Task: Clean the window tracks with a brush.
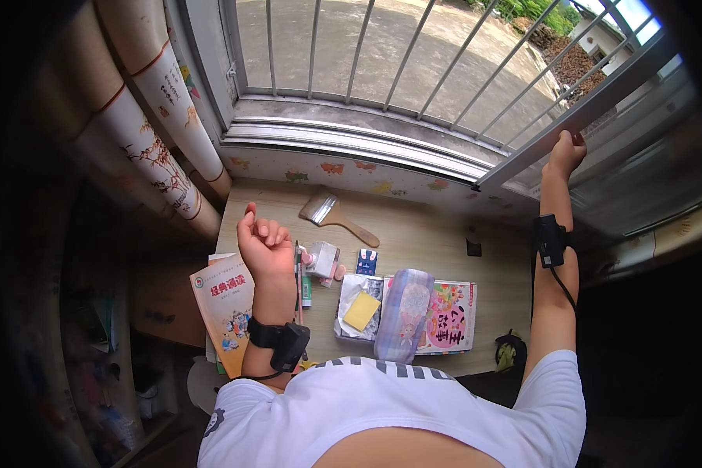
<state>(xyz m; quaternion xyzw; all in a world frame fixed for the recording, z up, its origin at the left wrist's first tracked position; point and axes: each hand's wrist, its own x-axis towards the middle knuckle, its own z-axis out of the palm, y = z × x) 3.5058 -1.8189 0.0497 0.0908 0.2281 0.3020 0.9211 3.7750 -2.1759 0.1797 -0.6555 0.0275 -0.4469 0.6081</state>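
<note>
My right hand [567, 155] is closed around the grey metal frame of a sliding window sash [529, 140], with that arm stretched far to the right. My left hand [266, 243] hovers over the left side of the wooden desk [433, 245], fingers loosely curled and nothing visible in them. Beneath the left forearm lies an orange-covered book [225, 304]. A flat paintbrush with a wooden handle [351, 225] rests beyond that hand, near the wall. Past the sash, the window stands open onto metal bars [357, 52].
Mid-desk are a small white and pink item [322, 260], a dark blue packet [367, 261], a box with a yellow pad [361, 311] on white paper, a plaid pencil case [406, 316] and a pink book [453, 316]. Patterned curtains [152, 152] hang at left. A window track [351, 143] runs behind.
</note>
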